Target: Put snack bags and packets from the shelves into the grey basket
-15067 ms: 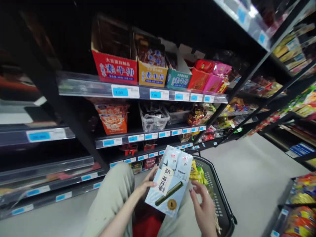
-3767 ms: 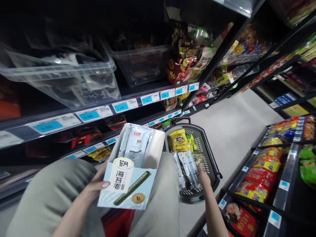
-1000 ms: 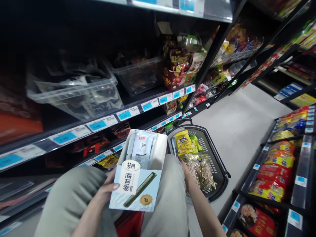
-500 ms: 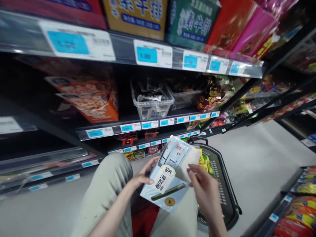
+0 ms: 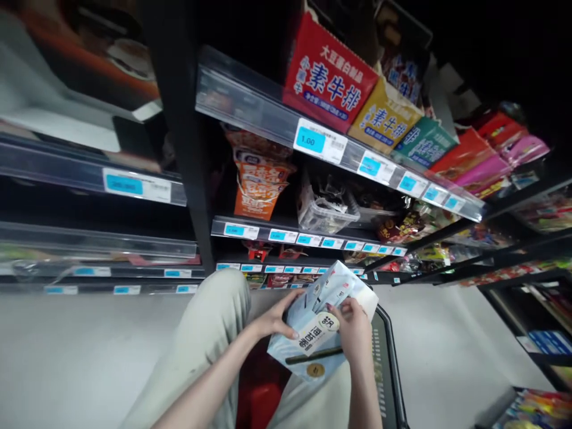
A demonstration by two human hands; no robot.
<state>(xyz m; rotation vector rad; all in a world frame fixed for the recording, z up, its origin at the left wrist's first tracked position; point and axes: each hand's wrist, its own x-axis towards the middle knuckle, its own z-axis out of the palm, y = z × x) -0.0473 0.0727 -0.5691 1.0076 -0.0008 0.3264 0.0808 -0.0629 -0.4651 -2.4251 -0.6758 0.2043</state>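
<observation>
A light blue seaweed snack display box (image 5: 308, 348) with silvery packets (image 5: 333, 286) sticking out of its open top rests above my lap. My left hand (image 5: 272, 319) grips the box's left side, fingers curled around its edge. My right hand (image 5: 353, 328) lies over the box's front, fingers closed on the packets at the opening. I am crouched low, with my pale trousered knee (image 5: 218, 316) on the left.
A dark shopping basket (image 5: 386, 369) stands on the grey floor behind the box at right. Black shelves hold red (image 5: 328, 77), yellow (image 5: 384, 119) and green (image 5: 422, 143) snack cartons, an orange pack (image 5: 259, 185), a clear tub (image 5: 324, 214) and blue price tags.
My right hand left the basket and came onto the box, closing on the packets. My view swung up and left toward the shelves.
</observation>
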